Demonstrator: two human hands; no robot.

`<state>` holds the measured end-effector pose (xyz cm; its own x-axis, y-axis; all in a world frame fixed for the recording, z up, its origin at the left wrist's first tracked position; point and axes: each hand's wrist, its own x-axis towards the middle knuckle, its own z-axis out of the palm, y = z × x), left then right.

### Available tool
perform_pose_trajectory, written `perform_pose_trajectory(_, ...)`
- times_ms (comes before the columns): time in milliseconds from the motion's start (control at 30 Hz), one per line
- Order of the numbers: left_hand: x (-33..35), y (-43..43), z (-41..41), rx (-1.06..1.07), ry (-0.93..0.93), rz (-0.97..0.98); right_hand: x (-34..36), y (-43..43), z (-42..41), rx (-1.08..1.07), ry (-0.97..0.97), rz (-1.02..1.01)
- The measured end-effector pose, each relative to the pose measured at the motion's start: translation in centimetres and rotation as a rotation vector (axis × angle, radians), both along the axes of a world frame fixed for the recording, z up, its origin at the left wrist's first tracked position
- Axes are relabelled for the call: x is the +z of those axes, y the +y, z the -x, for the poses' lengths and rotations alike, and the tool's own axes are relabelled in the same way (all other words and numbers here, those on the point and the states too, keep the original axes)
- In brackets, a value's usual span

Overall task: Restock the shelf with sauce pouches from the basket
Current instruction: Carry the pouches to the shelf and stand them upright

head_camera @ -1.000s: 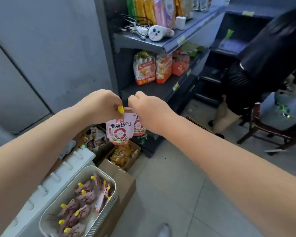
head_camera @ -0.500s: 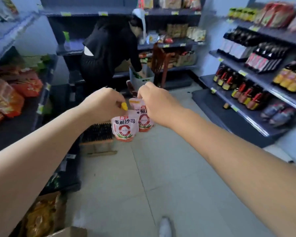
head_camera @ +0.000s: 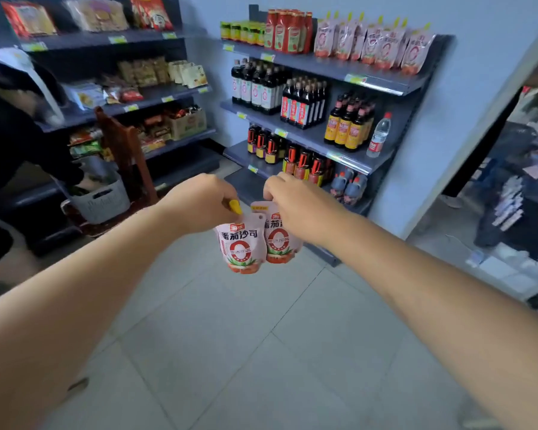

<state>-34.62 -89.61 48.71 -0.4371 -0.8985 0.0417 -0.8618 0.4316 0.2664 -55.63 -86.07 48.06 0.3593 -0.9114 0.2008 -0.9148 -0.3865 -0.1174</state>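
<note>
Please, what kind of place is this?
Most likely a small grocery shop: dark grey metal shelves with price tags, rows of dark sauce bottles, and pink spouted sauce pouches on display.

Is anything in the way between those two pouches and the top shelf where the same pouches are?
Nothing visible. Both pouches hang from the hands over bare floor, and the air up to the top shelf looks open. Its pouch row looks full, though.
</note>
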Motion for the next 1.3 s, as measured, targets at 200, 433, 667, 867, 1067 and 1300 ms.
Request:
perform_pose_trajectory(200, 0.9, -12.2, 7.8, -0.097, 0.008, 0.024, 2.0, -9.3, 7.1, -0.125, -0.037, 0.007)
perform_pose_trajectory(433, 2.4, -27.2, 13.1, -0.301, 0.029, 0.089, 2.9, -20.3, 11.9, -0.273, -0.064, 0.010)
perform_pose_trajectory(667, 5.2, -40.4, 18.1, -0.486, 0.039, 0.137, 4.8, -32.1, 16.0, -0.390, -0.148, 0.046)
perform_pose_trajectory(867, 5.8, -54.0, 23.0, -0.549, 0.115, 0.025, 5.3, -44.7, 20.9, -0.373, -0.149, 0.069)
perform_pose_trajectory(1067, 7.7, -65.8, 28.1, -0.611, 0.086, 0.112, 6.2, -56.9, 26.7, -0.333, -0.189, 0.044)
perform_pose_trajectory(1300, 11.3, -78.5, 32.1, -0.589, 0.187, 0.197, 9.6, -69.2, 32.3, -0.408, -0.203, 0.124)
